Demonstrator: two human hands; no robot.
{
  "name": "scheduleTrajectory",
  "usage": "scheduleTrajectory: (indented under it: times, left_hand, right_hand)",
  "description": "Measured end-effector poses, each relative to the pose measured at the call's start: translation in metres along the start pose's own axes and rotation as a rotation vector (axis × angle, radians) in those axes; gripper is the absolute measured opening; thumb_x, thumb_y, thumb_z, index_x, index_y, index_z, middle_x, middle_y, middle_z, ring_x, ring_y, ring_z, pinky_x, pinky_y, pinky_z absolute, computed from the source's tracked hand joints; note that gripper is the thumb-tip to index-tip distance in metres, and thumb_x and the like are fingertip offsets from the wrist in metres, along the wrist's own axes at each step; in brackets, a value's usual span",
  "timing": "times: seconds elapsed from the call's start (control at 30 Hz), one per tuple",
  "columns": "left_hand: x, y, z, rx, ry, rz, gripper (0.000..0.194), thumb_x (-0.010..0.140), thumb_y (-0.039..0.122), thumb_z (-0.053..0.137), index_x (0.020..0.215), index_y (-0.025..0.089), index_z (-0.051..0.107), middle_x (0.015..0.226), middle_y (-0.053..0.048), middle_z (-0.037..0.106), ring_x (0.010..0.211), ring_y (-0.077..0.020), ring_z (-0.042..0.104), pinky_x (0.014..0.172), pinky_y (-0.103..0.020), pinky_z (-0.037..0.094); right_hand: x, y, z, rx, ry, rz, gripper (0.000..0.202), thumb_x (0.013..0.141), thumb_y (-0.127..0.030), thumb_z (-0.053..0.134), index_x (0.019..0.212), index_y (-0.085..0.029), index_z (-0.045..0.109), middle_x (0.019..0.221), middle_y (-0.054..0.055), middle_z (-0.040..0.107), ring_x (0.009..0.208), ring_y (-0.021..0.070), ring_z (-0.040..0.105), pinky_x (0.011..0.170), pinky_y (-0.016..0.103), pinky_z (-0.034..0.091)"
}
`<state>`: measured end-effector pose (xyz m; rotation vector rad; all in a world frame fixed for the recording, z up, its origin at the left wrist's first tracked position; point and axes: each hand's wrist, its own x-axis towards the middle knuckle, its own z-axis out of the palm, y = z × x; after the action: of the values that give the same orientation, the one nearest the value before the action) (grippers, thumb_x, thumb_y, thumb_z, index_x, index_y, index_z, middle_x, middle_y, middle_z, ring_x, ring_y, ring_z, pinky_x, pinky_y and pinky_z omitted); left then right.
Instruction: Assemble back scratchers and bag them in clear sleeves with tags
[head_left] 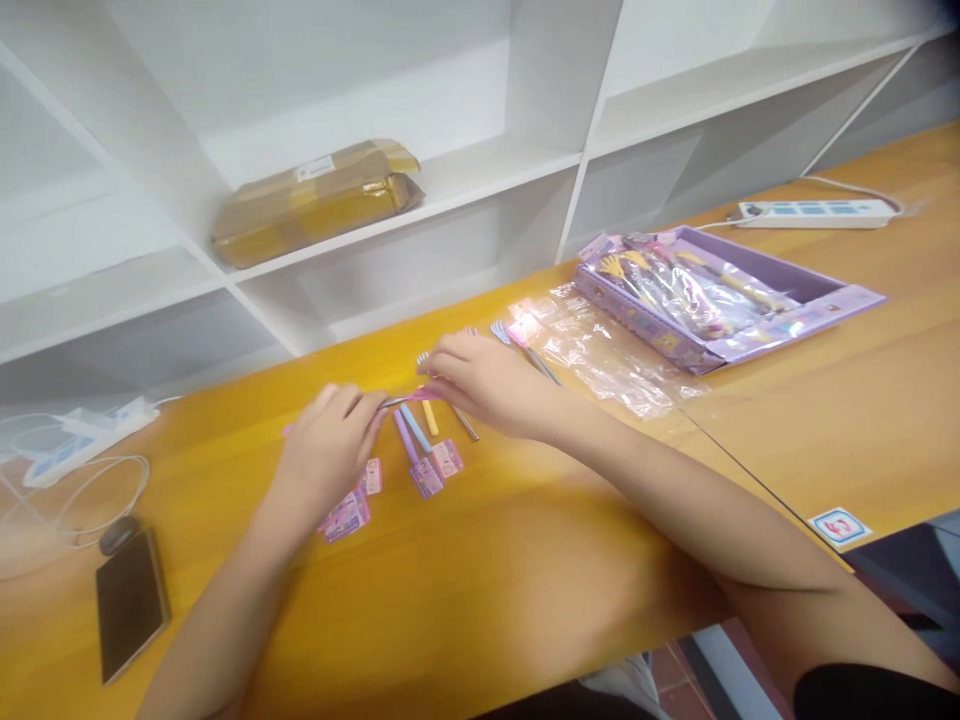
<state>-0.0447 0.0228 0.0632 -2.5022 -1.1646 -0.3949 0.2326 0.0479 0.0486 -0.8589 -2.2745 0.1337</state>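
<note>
A phone (pixel 133 605) lies near left, printed tags (pixel 427 478) near centre. Fingers of left hand (pixel 322 445) and right hand (pixel 487 385) grasp a pink-and-metal stick (pixel 420 394) over the bench (pixel 480 580), partly blocking other utensils (pixel 466 424). Farther right: purple box (pixel 825 312).

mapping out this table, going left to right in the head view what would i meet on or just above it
Dark phone → left hand → purple handle → right hand → purple box.
</note>
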Motion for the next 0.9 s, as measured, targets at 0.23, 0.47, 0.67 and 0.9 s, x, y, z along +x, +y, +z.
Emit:
scheduleTrajectory:
  times: [0.23,0.47,0.67,0.9]
  left_hand:
    - [-0.005,0.006,-0.011,0.052,0.069,0.024,0.024,0.113,0.030,0.055,0.127,0.023,0.073,0.095,-0.005,0.074,0.087,-0.0220,0.068,0.073,-0.034,0.046]
    - [-0.009,0.027,-0.002,0.153,0.128,0.055,0.026,0.114,0.033,0.053,0.119,0.021,0.075,0.087,-0.004,0.075,0.069,-0.0163,0.063,0.057,-0.033,0.034]
    - [-0.009,-0.021,-0.005,0.086,0.194,0.038,0.019,0.111,0.029,0.059,0.106,0.023,0.075,0.097,-0.004,0.081,0.081,-0.0180,0.071,0.066,-0.031,0.045]
    - [-0.037,-0.148,-0.047,0.088,0.479,-0.035,0.015,0.101,0.043,0.074,0.092,0.030,0.077,0.084,0.005,0.080,0.075,-0.0165,0.068,0.067,-0.027,0.048]
  right_hand:
    - [-0.003,-0.014,0.007,-0.361,-0.093,-0.158,0.028,0.115,-0.023,0.051,0.104,-0.014,0.074,0.100,0.010,0.068,0.090,0.0231,0.054,0.079,0.037,0.033]
    - [-0.006,-0.026,0.017,-0.449,0.065,-0.259,0.028,0.115,-0.017,0.051,0.098,-0.017,0.074,0.090,0.006,0.066,0.087,0.0219,0.052,0.076,0.037,0.031]
    - [-0.004,-0.004,-0.012,-0.520,0.149,-0.190,0.036,0.117,-0.020,0.044,0.096,-0.022,0.073,0.090,0.006,0.070,0.083,0.0209,0.053,0.074,0.037,0.032]
    - [-0.029,0.100,-0.124,-0.751,0.507,0.002,0.037,0.117,-0.041,0.051,0.099,-0.028,0.081,0.092,0.006,0.078,0.086,0.0191,0.058,0.084,0.040,0.038]
